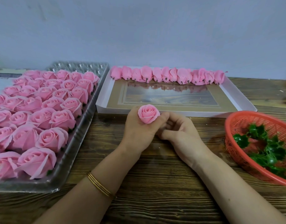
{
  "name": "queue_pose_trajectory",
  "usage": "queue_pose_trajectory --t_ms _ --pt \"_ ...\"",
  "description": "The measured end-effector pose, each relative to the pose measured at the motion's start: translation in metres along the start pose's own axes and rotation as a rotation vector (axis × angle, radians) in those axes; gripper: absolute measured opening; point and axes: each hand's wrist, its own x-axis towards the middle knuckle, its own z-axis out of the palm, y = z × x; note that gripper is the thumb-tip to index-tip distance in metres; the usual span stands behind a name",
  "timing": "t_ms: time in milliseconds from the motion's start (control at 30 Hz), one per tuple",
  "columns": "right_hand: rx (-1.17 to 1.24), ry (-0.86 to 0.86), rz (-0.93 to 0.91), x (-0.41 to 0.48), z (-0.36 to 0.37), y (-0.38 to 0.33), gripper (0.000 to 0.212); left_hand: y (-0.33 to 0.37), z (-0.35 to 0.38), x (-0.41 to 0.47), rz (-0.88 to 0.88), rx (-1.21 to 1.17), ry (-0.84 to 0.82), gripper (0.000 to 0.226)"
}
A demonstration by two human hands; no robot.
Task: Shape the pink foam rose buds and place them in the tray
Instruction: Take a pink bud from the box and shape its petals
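Both forearms reach in from the near edge of the wooden desk (155, 175) and meet in the middle, the hands close together and touching. The left hand (139, 130) is turned with its back up and its fingers curled under, and it holds a pink rose bud (148, 113) upright at its top, the spiral of petals facing the camera. Thin gold bangles (100, 185) sit on the left wrist. The right hand (179, 131) lies on its side with the palm towards the left hand, its fingers bent in towards the base of the bud, and one fingertip touches the bud's right side; whether it pinches anything underneath is hidden, so I cannot tell. The bud is above the desk, just in front of the near rim of a shallow white box (171, 112). A row of closed pink buds (168, 75) lies along the far side of that box, stems pointing this way. To the left, a clear plastic tray (84, 126) is nearly full of opened pink roses (42, 117) in rows. To the right stands a red basket (236, 123) holding green leaf pieces (268, 147)
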Motion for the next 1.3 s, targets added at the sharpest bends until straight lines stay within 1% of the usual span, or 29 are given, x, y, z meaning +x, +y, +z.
queue_pose_trajectory --t_ms 67,233,300,467,567,600,667,700,767,833,933,1000,1067,1100,1200,1267,1300 --pt "-0.064 -0.026 -0.038 -0.002 0.002 0.001 0.042 0.001 0.001 -0.001 -0.029 -0.068 -0.013 0.024" --pt "-0.148 0.048 -0.095 -0.002 0.006 0.0 0.036 0.002 0.005 -0.004 -0.035 -0.113 -0.061 0.012" --pt "-0.152 0.054 -0.098 -0.003 0.006 -0.001 0.036 0.002 0.004 -0.004 -0.047 -0.139 -0.083 0.016" --pt "-0.127 0.032 -0.09 -0.003 0.003 0.0 0.038 0.001 0.001 0.0 -0.077 -0.175 -0.146 0.01" --pt "-0.132 -0.03 -0.089 -0.004 0.002 -0.003 0.037 0.003 -0.003 0.001 -0.076 -0.193 -0.221 0.005" --pt "-0.137 -0.05 -0.087 -0.004 0.001 -0.004 0.038 0.004 -0.004 0.001 -0.077 -0.198 -0.247 0.006" --pt "-0.135 -0.067 -0.082 -0.004 0.0 -0.005 0.037 0.004 -0.007 0.001 -0.076 -0.206 -0.285 0.026" --pt "-0.129 -0.07 -0.079 -0.005 -0.001 -0.005 0.036 0.004 -0.008 0.001 -0.077 -0.215 -0.301 0.029" --pt "-0.124 -0.077 -0.071 -0.005 -0.001 -0.005 0.035 0.006 -0.009 0.001 -0.082 -0.224 -0.328 0.027" --pt "-0.127 -0.078 -0.061 -0.004 -0.001 -0.005 0.033 0.007 -0.008 0.001 -0.088 -0.219 -0.324 0.024" --pt "-0.103 -0.049 -0.054 -0.004 0.001 -0.005 0.034 0.006 -0.005 0.0 -0.1 -0.199 -0.249 0.011" --pt "-0.08 -0.047 -0.056 -0.003 0.003 -0.004 0.041 0.005 -0.003 0.0 -0.11 -0.194 -0.201 0.01" --pt "-0.079 -0.03 -0.065 -0.003 0.003 -0.003 0.046 0.004 -0.002 0.0 -0.119 -0.197 -0.171 0.014" --pt "-0.089 -0.017 -0.074 -0.002 0.004 -0.002 0.047 0.003 -0.002 0.0 -0.121 -0.194 -0.165 0.015" --pt "-0.135 -0.011 -0.094 -0.003 0.005 -0.002 0.045 0.006 -0.001 -0.001 -0.117 -0.192 -0.176 0.007" --pt "-0.14 -0.019 -0.086 -0.003 0.005 -0.003 0.046 0.007 -0.001 0.0 -0.112 -0.219 -0.196 0.012" --pt "-0.142 -0.019 -0.08 -0.003 0.005 -0.003 0.049 0.007 -0.002 0.001 -0.109 -0.231 -0.204 0.02"
